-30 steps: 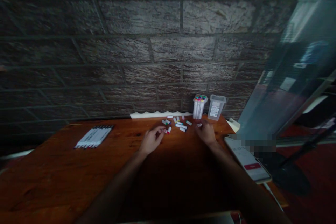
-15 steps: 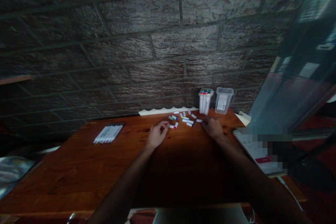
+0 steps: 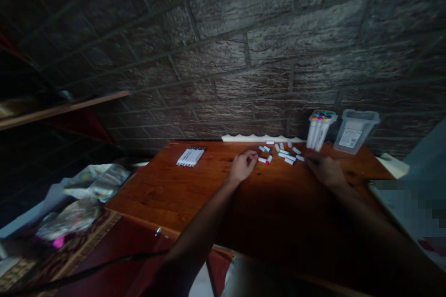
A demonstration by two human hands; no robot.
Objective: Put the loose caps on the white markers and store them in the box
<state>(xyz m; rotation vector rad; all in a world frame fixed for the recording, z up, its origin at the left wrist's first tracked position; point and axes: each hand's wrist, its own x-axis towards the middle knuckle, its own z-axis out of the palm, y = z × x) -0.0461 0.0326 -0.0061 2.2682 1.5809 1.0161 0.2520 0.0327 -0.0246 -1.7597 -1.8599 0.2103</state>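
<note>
Several small white marker caps [image 3: 285, 156] with coloured ends lie scattered on the brown wooden table [image 3: 209, 185] between my hands. At the left of this group, my left hand [image 3: 244, 165] rests with fingers loosely curled and thumb apart, its tips beside a white cap with a red end [image 3: 262, 160]. On the other side, my right hand [image 3: 326, 170] is bent low over the table, its fingertips close to another white cap [image 3: 300, 158]. Shadow darkens those right fingers, so their grip is unclear. Behind the right hand stands a clear box of white markers [image 3: 316, 133] with coloured ends up.
A second clear plastic box [image 3: 356, 132] with a label stands beside the first. A flat row of black-and-white pens [image 3: 191, 156] lies at the left. A white wavy-edged strip [image 3: 247, 138] runs along the brick wall [image 3: 223, 79]. Plastic bags [image 3: 97, 181] lie beyond the table's left edge.
The view has swung to the left, so the table and hands appear further right and the bags and shelf show. Both hands keep nearly the same places by the caps.
</note>
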